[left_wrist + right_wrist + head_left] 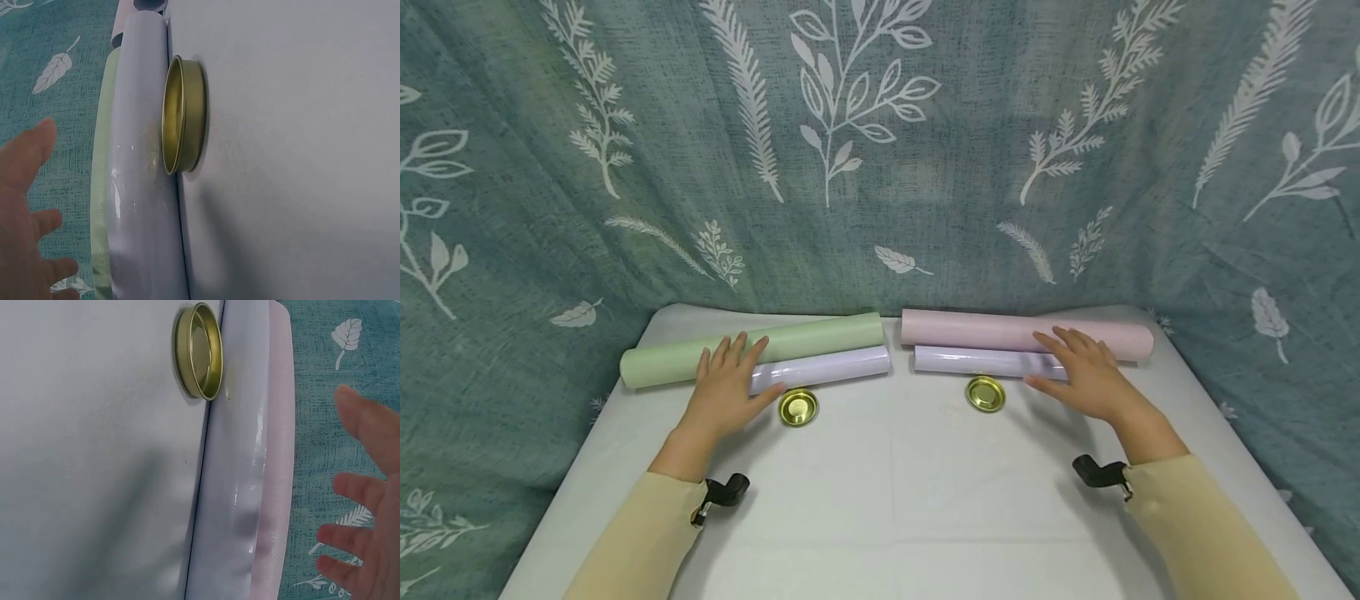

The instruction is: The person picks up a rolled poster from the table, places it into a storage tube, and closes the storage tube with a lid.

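My left hand [724,392] hovers with spread fingers over a green roll [820,335] and the shiny lavender roll [827,367] in front of it. Beside its thumb lies a round gold lid [797,407], hollow side up. On the other side, my right hand [1086,379] is spread above a pink roll [977,328] and a second lavender roll [970,361]. Another gold lid [985,393] lies left of that thumb. Both wrist views show the left hand [28,212] and right hand [365,506] holding nothing, apart from the rolls and lids.
A white-covered table [887,500] lies under everything. Behind it and at both sides hangs a teal curtain [880,225] with white leaf patterns. A black wrist camera [726,490] sits at the left cuff, another black camera [1097,472] at the right.
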A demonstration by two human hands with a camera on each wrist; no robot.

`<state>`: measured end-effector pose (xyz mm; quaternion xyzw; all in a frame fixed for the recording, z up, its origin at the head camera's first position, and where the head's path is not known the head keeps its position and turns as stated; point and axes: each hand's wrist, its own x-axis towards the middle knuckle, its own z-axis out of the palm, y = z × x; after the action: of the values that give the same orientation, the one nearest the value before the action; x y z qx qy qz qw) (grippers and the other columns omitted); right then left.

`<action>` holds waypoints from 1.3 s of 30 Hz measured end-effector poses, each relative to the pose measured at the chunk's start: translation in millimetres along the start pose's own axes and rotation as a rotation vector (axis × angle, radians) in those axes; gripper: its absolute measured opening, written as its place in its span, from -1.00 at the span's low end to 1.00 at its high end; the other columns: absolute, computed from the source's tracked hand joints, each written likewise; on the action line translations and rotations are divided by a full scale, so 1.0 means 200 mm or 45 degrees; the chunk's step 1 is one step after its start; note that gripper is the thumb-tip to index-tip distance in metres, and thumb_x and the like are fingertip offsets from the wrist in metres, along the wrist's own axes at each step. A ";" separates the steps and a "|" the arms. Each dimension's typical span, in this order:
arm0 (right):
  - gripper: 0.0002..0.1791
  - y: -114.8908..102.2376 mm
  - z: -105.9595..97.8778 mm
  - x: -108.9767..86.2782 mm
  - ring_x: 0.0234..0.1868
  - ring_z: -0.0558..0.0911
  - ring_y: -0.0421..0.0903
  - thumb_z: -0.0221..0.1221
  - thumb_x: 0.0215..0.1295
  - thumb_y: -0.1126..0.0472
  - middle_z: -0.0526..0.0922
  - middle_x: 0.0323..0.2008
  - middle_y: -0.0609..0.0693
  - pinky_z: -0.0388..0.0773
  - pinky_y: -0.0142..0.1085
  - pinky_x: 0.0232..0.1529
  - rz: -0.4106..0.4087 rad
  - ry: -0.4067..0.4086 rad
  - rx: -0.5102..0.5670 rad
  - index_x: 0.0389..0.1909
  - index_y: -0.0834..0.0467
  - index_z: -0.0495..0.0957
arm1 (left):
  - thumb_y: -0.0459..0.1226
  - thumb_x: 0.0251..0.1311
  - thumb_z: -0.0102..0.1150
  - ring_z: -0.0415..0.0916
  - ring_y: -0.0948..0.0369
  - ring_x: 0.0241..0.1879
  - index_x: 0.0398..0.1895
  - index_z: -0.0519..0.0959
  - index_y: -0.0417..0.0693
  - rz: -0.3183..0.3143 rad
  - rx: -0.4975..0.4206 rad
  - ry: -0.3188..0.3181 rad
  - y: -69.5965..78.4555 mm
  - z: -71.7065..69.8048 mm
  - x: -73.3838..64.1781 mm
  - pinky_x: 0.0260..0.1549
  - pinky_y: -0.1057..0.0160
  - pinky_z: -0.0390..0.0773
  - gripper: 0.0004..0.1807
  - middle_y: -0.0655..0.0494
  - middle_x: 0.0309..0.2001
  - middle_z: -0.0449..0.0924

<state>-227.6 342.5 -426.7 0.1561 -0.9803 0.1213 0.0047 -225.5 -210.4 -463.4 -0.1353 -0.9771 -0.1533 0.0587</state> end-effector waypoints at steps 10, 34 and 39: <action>-0.16 0.00 0.04 0.05 0.44 0.13 0.38 0.17 0.37 -0.25 0.22 0.42 0.34 0.06 0.36 0.33 -0.052 0.054 0.040 0.49 0.16 0.26 | 0.32 0.34 -0.05 -0.14 -0.26 0.51 0.58 0.09 0.01 0.029 0.020 0.018 0.00 0.03 0.07 0.42 -0.34 -0.26 -0.08 -0.30 0.53 0.01; -0.51 0.01 0.15 0.19 0.21 0.45 0.28 0.32 0.33 0.08 0.58 0.14 0.27 0.28 0.17 0.29 -0.211 0.148 0.164 0.20 0.22 0.58 | 0.21 0.43 -0.07 0.06 -0.17 0.47 0.57 0.12 -0.08 0.036 0.014 -0.047 -0.01 0.04 0.26 0.45 -0.20 -0.08 -0.18 -0.26 0.46 0.18; -0.53 0.03 0.19 0.21 0.17 0.48 0.25 0.34 0.30 0.11 0.61 0.11 0.25 0.31 0.16 0.26 -0.207 0.167 0.192 0.18 0.23 0.60 | 0.19 0.43 -0.05 0.11 -0.17 0.45 0.56 0.14 -0.10 0.027 0.019 -0.055 -0.03 0.04 0.29 0.46 -0.18 -0.06 -0.19 -0.27 0.44 0.22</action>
<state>-268.9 325.8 -463.4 0.2265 -0.9501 0.2039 0.0667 -283.6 -198.1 -463.9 -0.1484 -0.9778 -0.1424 0.0401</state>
